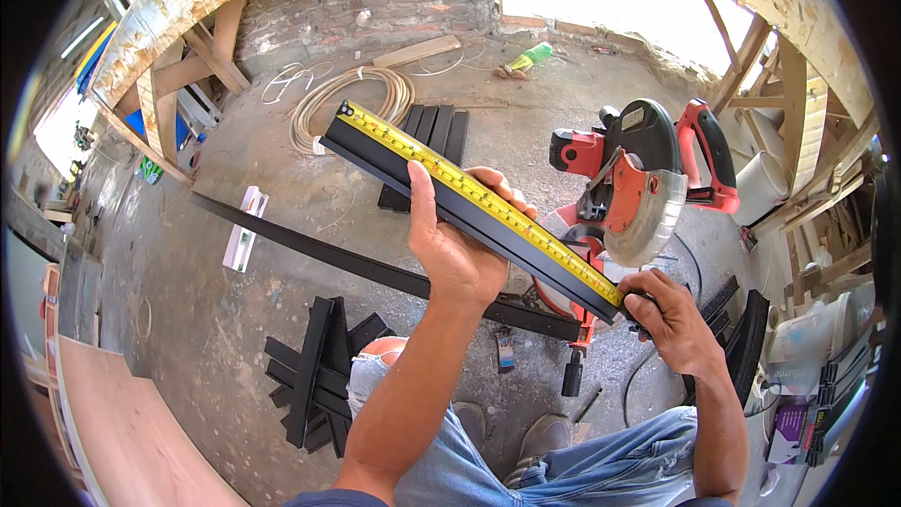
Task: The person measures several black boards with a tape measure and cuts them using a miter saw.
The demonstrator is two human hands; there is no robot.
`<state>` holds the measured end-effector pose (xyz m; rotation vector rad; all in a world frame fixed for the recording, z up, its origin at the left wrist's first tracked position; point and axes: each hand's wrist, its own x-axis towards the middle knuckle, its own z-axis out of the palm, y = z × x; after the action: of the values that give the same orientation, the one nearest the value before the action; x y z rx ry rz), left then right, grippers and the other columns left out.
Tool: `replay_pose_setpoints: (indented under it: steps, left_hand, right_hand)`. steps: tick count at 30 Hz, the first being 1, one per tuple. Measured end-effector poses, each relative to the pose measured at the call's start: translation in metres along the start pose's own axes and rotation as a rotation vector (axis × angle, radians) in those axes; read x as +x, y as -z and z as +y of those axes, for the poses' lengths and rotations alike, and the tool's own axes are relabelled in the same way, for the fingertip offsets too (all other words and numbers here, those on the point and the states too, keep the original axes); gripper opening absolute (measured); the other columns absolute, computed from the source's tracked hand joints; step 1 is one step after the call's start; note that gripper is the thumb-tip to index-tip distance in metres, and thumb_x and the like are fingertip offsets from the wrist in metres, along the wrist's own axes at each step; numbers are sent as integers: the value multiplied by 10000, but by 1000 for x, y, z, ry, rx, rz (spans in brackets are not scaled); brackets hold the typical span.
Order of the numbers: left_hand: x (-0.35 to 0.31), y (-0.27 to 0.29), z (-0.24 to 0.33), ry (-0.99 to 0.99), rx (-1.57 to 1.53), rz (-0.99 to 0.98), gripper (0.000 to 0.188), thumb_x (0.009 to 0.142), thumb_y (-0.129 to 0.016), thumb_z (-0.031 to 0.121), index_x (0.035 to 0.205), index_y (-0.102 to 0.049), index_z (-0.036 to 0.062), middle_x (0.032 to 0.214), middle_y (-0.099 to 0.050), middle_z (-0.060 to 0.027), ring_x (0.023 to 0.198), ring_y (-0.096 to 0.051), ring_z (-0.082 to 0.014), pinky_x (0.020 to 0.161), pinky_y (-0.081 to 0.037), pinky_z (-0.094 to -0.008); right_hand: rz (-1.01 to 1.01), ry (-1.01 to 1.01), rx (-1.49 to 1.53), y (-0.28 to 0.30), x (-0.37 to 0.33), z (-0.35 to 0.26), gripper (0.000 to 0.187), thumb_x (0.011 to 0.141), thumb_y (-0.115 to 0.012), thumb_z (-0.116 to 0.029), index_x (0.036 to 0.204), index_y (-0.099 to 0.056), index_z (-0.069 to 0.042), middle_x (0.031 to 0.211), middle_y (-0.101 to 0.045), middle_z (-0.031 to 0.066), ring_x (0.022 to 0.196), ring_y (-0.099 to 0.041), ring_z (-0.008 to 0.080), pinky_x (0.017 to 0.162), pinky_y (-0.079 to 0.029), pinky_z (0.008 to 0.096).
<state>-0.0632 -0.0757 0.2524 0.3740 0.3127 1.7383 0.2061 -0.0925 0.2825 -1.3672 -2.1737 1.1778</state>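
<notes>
Concrete floor [211, 357] lies below a black bar [563, 277], held up centrally, a yellow measuring tape [469, 191] along it. Left hand [465, 263] clamped around the bar; right hand [671, 319] closed on the tape's end, perhaps the bar too. Beyond: red saw [633, 197].

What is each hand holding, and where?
The left hand holds the black bar near its middle; the right hand, the yellow tape at its near end.
</notes>
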Motion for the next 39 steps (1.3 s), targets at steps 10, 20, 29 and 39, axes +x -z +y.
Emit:
replay_pose_setpoints:
  steps: [10, 20, 29, 39]
  left_hand:
    - [4, 10, 33, -140, 101, 110, 745, 945, -461, 667, 1066, -577, -59, 943, -577, -173, 932, -561, -314, 944, -441, -504]
    - [11, 24, 67, -163, 66, 26, 680, 990, -427, 572, 1091, -507, -96, 964, -477, -194, 982, -450, -338, 983, -399, -482]
    - [13, 29, 79, -125, -4, 44, 497, 973, -506, 436, 1044, -521, -56, 933, -446, -158, 954, -442, -315, 947, -419, -479]
    - [14, 26, 75, -147, -19, 110, 468, 954, -584, 421, 989, -538, -44, 895, -455, -135, 882, -453, -270, 884, -417, -431]
  right_hand:
    - [106, 166, -372, 16, 5, 25, 330, 1034, -490, -366, 1280, -553, -156, 1052, -548, 190, 839, -615, 387, 781, -493, 477]
    - [122, 76, -406, 35, -22, 44, 345, 1015, -529, -357, 1302, -564, -168, 1038, -543, 185, 890, -600, 379, 833, -469, 454]
    - [161, 110, -442, 34, -16, 32, 357, 990, -564, -338, 1309, -570, -180, 1038, -536, 186, 865, -609, 382, 823, -475, 470]
    - [224, 143, -467, 39, -22, 28, 369, 954, -616, -329, 1290, -583, -182, 1054, -542, 190, 831, -625, 389, 787, -493, 479]
